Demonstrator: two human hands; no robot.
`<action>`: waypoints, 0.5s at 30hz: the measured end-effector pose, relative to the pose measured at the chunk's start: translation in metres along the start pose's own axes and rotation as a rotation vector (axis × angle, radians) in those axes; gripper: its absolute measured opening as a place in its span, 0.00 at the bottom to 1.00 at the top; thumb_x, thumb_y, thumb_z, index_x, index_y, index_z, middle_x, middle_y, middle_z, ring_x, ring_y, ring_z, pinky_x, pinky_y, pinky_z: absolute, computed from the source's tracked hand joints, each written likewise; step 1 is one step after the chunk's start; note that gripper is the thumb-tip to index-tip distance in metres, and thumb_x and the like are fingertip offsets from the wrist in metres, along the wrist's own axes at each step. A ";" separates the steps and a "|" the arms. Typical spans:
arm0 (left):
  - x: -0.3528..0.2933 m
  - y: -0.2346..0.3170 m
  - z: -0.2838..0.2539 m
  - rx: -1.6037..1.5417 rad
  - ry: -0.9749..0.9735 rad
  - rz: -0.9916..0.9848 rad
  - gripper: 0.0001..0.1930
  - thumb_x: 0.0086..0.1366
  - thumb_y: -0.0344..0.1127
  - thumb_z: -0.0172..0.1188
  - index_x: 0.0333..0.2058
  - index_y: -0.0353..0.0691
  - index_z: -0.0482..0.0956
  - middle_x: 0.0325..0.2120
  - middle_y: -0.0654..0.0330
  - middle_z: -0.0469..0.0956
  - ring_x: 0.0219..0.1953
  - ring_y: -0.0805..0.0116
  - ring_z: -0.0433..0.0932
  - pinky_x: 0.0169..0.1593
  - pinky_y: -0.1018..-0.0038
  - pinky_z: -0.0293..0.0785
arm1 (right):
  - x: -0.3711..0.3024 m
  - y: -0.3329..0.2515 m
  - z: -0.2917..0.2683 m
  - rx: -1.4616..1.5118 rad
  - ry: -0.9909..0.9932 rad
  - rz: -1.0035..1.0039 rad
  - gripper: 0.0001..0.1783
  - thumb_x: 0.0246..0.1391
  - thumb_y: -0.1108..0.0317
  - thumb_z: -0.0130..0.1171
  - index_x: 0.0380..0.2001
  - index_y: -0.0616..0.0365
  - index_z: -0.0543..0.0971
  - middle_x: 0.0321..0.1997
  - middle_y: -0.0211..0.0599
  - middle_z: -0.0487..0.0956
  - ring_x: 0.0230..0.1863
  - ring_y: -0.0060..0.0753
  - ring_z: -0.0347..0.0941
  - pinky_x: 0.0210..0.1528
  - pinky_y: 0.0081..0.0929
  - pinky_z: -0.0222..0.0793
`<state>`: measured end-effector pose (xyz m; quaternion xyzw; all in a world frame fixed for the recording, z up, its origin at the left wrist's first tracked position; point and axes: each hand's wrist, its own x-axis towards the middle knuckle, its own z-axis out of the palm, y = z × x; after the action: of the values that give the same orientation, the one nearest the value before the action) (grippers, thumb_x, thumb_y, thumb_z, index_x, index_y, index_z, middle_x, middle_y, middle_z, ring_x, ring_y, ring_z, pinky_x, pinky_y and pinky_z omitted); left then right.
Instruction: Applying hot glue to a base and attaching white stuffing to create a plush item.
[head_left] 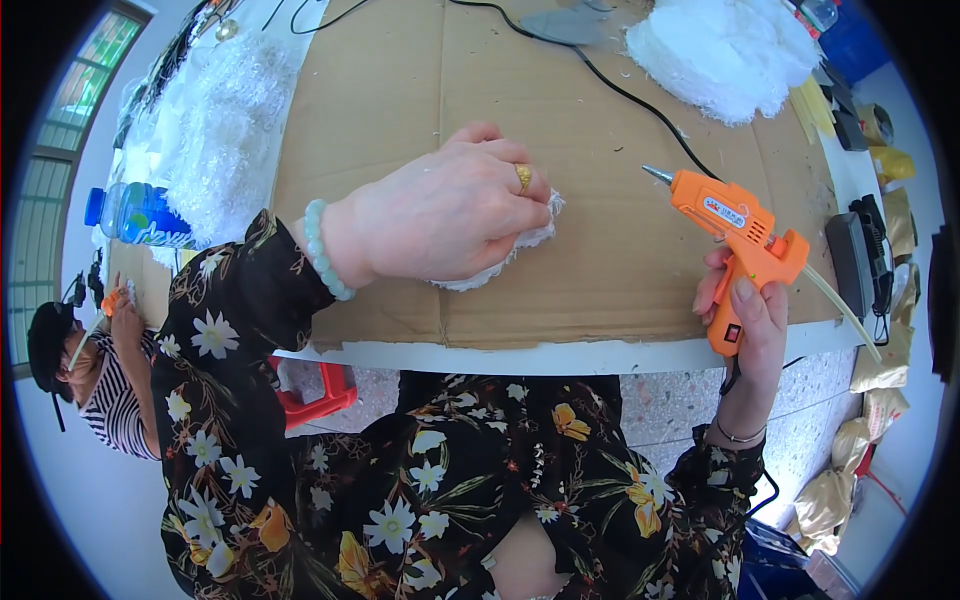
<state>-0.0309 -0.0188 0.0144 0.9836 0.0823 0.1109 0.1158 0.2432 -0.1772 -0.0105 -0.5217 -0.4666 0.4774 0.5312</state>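
My right hand is wrapped round the handle of an orange hot glue gun. Its metal nozzle points to the upper left, above the cardboard, and a pale glue stick juts out of its back end. Near the middle of the cardboard, my left hand is closed, fingers bent down, over a small white fluffy piece. Only the piece's fringed edge shows beneath the palm and fingers; the fingertips and most of the piece are hidden.
White shiny fibre is heaped at the left, with a blue-labelled bottle beside it. More white fluff lies far right. A black cord crosses the cardboard. A dark telephone sits at the right edge. Another person works at the left.
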 end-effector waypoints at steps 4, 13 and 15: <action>-0.003 -0.004 0.006 0.009 0.025 0.010 0.08 0.51 0.31 0.56 0.31 0.39 0.80 0.33 0.63 0.78 0.41 0.62 0.73 0.51 0.64 0.64 | -0.001 0.003 0.000 0.001 0.030 -0.002 0.24 0.55 0.54 0.53 0.44 0.64 0.71 0.25 0.36 0.76 0.27 0.21 0.72 0.27 0.18 0.65; 0.011 0.002 0.023 0.045 0.157 -0.140 0.09 0.51 0.37 0.61 0.18 0.41 0.78 0.26 0.64 0.77 0.37 0.62 0.72 0.45 0.66 0.64 | 0.000 0.003 0.005 -0.033 0.067 -0.005 0.25 0.55 0.52 0.52 0.44 0.66 0.70 0.22 0.37 0.74 0.22 0.20 0.67 0.24 0.15 0.61; 0.008 0.003 0.022 0.034 0.151 -0.206 0.07 0.50 0.35 0.61 0.18 0.40 0.77 0.25 0.63 0.76 0.35 0.62 0.72 0.45 0.66 0.65 | 0.001 0.004 0.004 -0.038 0.046 -0.021 0.25 0.55 0.52 0.52 0.43 0.66 0.70 0.22 0.38 0.74 0.22 0.20 0.67 0.24 0.15 0.61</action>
<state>-0.0172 -0.0247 -0.0041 0.9606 0.1930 0.1708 0.1035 0.2390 -0.1762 -0.0146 -0.5375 -0.4689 0.4507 0.5367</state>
